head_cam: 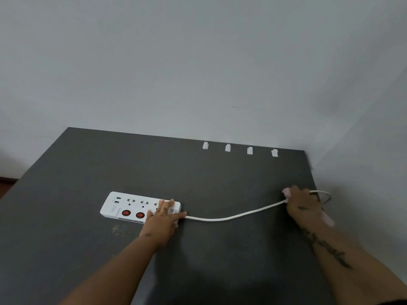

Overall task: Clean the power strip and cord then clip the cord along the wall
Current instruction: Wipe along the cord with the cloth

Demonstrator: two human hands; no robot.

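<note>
A white power strip (130, 205) with red switches lies on the dark grey table (66, 249). My left hand (161, 219) presses flat on the strip's right end, fingers spread. The white cord (231, 216) runs from the strip to the right in a shallow curve. My right hand (302, 205) is closed around the cord near the table's right edge, with a pink cloth (286, 192) wrapped around the cord inside the grip. Beyond that hand the cord loops off the table edge. Several white cord clips (228, 148) sit in a row along the table's far edge by the wall.
A plain grey wall (198, 62) rises behind the table and another meets it on the right. Some light specks of dirt (115, 228) mark the table in front of the strip. A strip of floor shows at far left.
</note>
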